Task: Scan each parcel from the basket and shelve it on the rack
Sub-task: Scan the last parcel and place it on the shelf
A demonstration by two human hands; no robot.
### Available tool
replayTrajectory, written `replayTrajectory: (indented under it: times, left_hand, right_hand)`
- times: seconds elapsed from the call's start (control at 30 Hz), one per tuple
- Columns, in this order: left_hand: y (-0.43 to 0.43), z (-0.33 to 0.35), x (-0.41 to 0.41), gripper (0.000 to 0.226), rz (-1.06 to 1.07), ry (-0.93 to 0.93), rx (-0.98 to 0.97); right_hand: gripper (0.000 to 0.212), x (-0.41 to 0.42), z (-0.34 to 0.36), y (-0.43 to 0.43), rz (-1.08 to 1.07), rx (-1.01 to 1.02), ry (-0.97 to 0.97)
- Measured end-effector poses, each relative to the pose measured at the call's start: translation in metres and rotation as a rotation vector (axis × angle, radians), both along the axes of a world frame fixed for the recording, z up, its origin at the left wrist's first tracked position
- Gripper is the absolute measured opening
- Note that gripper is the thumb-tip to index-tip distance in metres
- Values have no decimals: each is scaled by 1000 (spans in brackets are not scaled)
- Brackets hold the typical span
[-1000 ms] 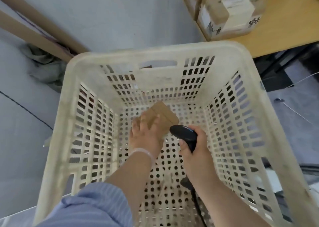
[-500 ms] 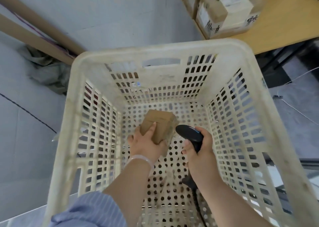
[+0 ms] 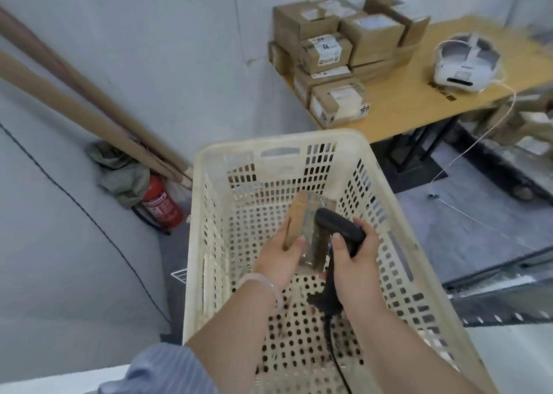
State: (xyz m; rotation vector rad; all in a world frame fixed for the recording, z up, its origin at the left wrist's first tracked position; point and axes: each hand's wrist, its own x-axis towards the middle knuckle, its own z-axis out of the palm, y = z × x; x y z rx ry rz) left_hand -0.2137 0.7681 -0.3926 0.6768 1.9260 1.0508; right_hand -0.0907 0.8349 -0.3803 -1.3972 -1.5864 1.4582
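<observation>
Your left hand (image 3: 276, 260) pinched the parcel (image 3: 297, 224) by its lower end inside the basket (image 3: 278, 142), while your right hand (image 3: 357, 263) had its fingers (image 3: 363, 227) curled round the scanner (image 3: 336, 229), its head almost against the parcel. So close, the read might fail, and that thin grip could let the parcel slip. At one o'clock stood a desk (image 3: 419, 106) stacked with boxes (image 3: 326, 52); at ten o'clock, a fire extinguisher (image 3: 163, 206) on the floor
</observation>
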Motion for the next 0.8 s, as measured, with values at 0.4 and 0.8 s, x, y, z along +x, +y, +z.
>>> replayTrajectory:
  times: [0.4,0.8]
  left_hand:
    - [-59,104,45,98,-107,206,112]
    - [-70,152,113,60,-111,-326,318]
  right_hand:
    - [42,49,114,-76,-4,176,137]
    - [34,159,157,-100,-311,224,90]
